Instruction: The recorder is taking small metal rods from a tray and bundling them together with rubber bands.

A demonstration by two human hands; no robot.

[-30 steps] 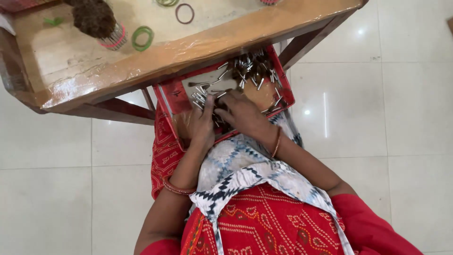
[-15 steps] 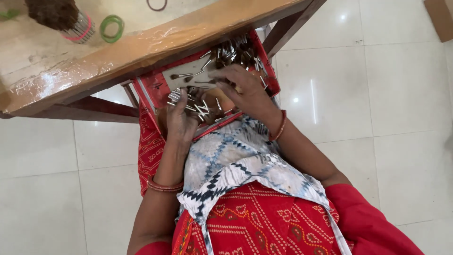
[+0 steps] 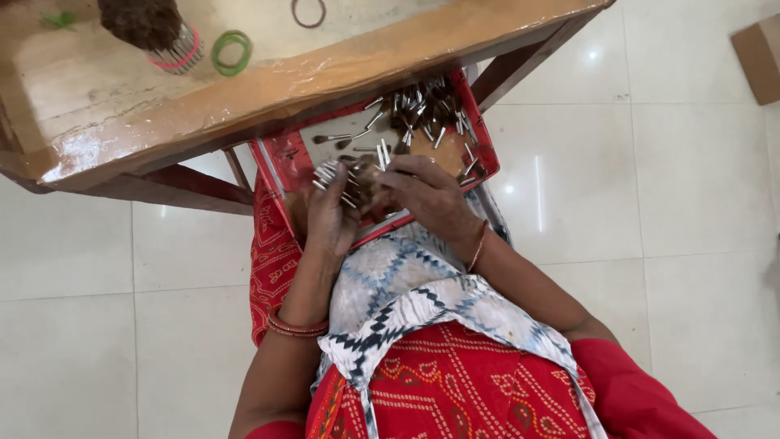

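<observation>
Brushes being gathered into a bunch over a red tray on the lap.

Head view: left hand [image 3: 331, 218] is curled closed around a bunch of small metal-ferruled brushes [image 3: 335, 175], silver ends fanned upward; right hand [image 3: 426, 195] pinches more against it, fingers closed. Loose brushes [image 3: 424, 110] heap at the far end of the red tray [image 3: 280, 158], under the wooden table [image 3: 268, 85]. Aligning ferrules before tightening would probably keep the bunch even.

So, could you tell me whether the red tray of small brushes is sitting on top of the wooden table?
No, the red tray rests on the person's lap, below the edge of the wooden table.
</observation>
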